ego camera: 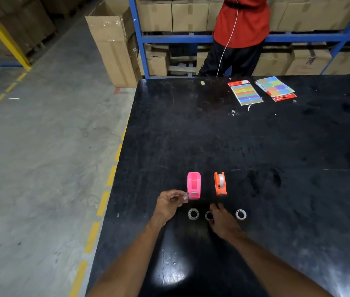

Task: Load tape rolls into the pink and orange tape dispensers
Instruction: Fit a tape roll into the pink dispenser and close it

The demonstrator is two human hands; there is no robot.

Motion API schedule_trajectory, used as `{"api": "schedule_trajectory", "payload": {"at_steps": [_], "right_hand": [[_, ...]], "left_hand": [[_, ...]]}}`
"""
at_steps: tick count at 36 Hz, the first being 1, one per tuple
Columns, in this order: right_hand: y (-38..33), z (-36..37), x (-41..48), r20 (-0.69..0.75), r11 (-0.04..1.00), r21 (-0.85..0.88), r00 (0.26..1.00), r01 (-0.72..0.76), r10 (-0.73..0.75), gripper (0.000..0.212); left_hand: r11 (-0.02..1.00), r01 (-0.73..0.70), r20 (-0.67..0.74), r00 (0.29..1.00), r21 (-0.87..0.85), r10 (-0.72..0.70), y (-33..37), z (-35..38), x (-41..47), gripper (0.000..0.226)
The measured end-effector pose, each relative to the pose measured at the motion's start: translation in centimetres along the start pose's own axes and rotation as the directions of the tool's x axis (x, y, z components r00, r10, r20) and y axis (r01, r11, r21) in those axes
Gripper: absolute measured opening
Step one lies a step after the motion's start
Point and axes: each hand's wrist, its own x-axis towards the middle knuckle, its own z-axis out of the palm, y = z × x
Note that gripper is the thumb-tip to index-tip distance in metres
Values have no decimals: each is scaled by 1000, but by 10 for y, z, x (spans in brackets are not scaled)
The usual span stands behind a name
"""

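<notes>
A pink tape dispenser (pixel 194 185) and an orange tape dispenser (pixel 220 183) stand side by side on the black table (pixel 255 146); the orange one has a clear tape roll in it. My left hand (pixel 170 203) pinches a small clear piece (pixel 186 196) right at the pink dispenser's near end. Three clear tape rolls lie in a row nearer to me: left roll (pixel 193 214), middle roll (pixel 208 215), right roll (pixel 240 214). My right hand (pixel 223 221) rests over the middle roll, its fingers touching it and partly hiding it.
Two packs of coloured labels (pixel 246 93) (pixel 276 87) and a marker (pixel 263 87) lie at the table's far side. A person in a red top (pixel 241 20) stands behind the table by blue shelving (pixel 141 37) with cartons. The table's left edge drops to the floor.
</notes>
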Motion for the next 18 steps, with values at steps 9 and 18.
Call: {"api": "schedule_trajectory", "payload": {"at_steps": [9,18], "right_hand": [[-32,10,9,-174,932,-287,945,221,-277,75],[-34,8,20,-158,957,0,945,290,-287,41]], "left_hand": [[998,65,-11,998,16,-65,-3,-4,2,11],[994,111,-18,994,10,-111,2,-18,3,19]]}}
